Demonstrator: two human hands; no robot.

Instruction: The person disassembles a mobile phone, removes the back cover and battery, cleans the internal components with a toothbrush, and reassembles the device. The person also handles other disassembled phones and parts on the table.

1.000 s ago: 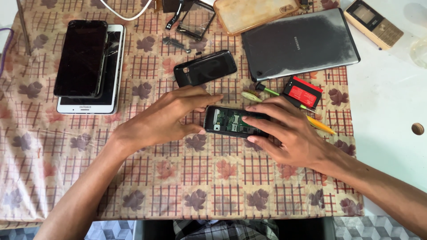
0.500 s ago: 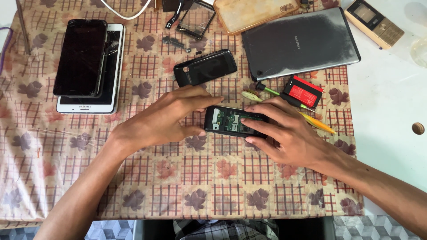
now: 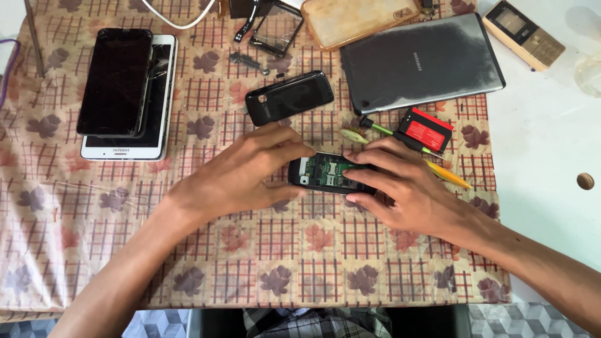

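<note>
A small black phone body [image 3: 323, 173] with its back open and its green circuit board showing lies on the patterned tablecloth [image 3: 188, 250]. My left hand [image 3: 241, 172] grips its left end with thumb and fingers. My right hand [image 3: 400, 188] holds the right end, fingers laid over its top edge. A black back cover [image 3: 289, 97] lies just beyond the hands. A red and black battery [image 3: 426, 129] sits to the right, beside a green-handled tool [image 3: 375, 128] and a yellow-handled tool [image 3: 447, 174].
Two stacked smartphones [image 3: 122, 94] lie at the left. A grey tablet [image 3: 419, 62] lies face down at the back right, with a clear amber case [image 3: 360, 19] and a gold keypad phone [image 3: 524, 34] near it. Small parts and a screen frame [image 3: 275, 31] sit at the back.
</note>
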